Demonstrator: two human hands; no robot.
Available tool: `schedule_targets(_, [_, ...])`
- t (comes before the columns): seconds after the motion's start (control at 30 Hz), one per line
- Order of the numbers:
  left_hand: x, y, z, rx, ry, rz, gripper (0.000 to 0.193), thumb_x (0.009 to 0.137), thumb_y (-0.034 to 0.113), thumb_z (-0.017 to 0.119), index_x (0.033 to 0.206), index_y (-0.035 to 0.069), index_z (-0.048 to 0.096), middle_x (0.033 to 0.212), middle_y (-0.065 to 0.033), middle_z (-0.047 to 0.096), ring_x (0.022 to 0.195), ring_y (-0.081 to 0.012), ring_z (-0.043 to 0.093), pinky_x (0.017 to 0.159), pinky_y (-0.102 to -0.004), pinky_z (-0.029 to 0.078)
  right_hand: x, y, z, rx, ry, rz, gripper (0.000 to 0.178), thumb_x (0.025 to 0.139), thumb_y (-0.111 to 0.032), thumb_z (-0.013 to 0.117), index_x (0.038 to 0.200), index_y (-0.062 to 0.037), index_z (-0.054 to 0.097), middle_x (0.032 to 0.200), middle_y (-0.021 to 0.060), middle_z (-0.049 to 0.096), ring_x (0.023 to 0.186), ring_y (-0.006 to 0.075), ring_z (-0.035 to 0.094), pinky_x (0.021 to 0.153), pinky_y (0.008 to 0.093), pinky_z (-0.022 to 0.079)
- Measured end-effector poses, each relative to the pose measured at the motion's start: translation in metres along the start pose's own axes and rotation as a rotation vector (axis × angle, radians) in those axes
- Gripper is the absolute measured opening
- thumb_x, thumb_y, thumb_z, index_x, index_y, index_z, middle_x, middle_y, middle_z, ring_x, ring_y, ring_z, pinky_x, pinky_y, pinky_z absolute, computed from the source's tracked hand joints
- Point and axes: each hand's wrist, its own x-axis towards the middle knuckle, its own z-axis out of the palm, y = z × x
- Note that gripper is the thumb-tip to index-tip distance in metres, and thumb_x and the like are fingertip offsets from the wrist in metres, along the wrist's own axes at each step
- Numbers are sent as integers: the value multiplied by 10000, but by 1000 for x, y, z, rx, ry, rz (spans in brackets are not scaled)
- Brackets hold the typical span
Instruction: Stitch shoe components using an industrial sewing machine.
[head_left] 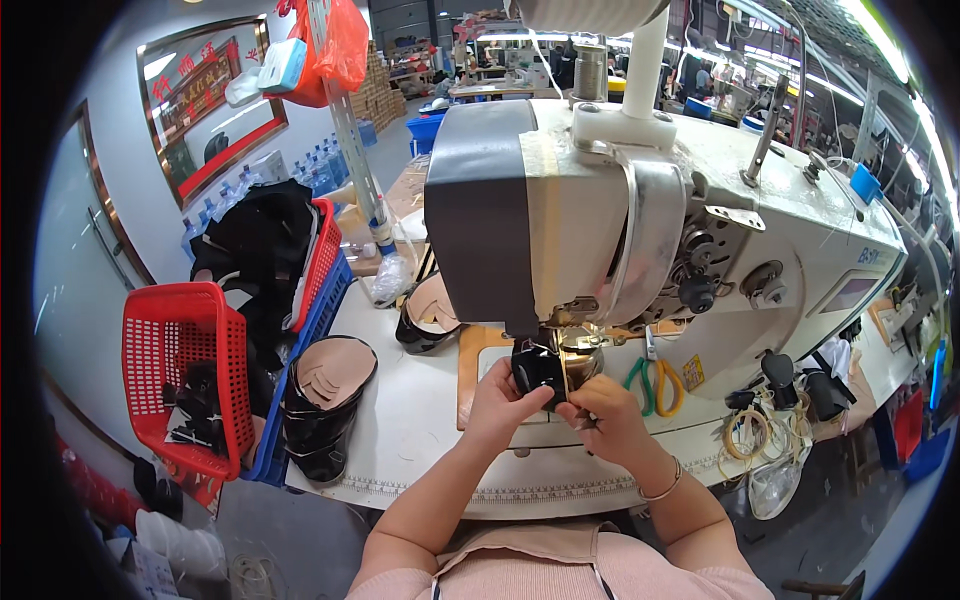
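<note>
Beneath the head of a large white and grey sewing machine (480, 200), a small glossy black piece (538, 378) lies near the needle area. My left hand (500, 408) grips its near left edge, thumb on top and fingers mostly hidden below. At the piece's right edge, my right hand (606, 412) is closed in a pinch. Something small and dark shows by those fingertips, too small to name. To the right of that hand, scissors (652, 375) with green and yellow handles rest on the white machine table (420, 440).
Black shoe parts with beige insoles (335, 375) stand at the table's left edge. Beyond them are a red basket (190, 300) with black scraps and a blue crate (325, 310). On the right lie tape rolls (746, 434) and black spools (778, 372). A metal post (350, 130) rises behind.
</note>
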Motion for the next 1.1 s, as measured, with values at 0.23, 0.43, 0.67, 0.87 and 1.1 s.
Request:
schedule_targets(0.23, [14, 11, -2, -54, -14, -23, 347, 737, 24, 678, 1033, -5, 500, 918, -50, 603, 793, -87, 579, 701, -216, 474, 11, -5, 5, 247, 7, 255, 138, 785, -105, 660, 738, 10, 600, 570, 83, 505, 509, 155, 450, 483, 288, 363])
schedule_targets(0.43, [23, 17, -3, -93, -7, -114, 293, 754, 42, 671, 1000, -1, 518, 856, -39, 611, 757, -86, 592, 678, -209, 475, 11, -10, 8, 315, 32, 417, 149, 796, -133, 665, 818, 11, 636, 582, 70, 528, 519, 76, 447, 465, 250, 372])
schedule_targets(0.67, [22, 19, -1, -162, 7, -160, 256, 765, 61, 666, 979, 16, 535, 860, -35, 609, 745, -92, 599, 649, -214, 482, 2, -7, 10, 403, 88, 391, 118, 815, -101, 646, 869, 4, 646, 615, 19, 568, 562, 47, 469, 491, 208, 390])
schedule_targets(0.87, [31, 15, -8, -171, 26, -215, 236, 783, 125, 653, 963, 29, 535, 869, -41, 597, 729, -101, 596, 632, -217, 483, 10, -7, 8, 501, 90, 505, 136, 807, -105, 661, 897, -4, 652, 651, 32, 584, 589, 53, 490, 523, 213, 410])
schedule_targets(1.1, [23, 11, -9, -240, -10, -140, 256, 786, 88, 652, 987, 28, 505, 875, -35, 601, 730, -83, 595, 599, -185, 478, -1, -2, 10, 439, 84, 429, 143, 831, -119, 645, 911, 0, 651, 679, -8, 576, 634, 40, 468, 557, 195, 392])
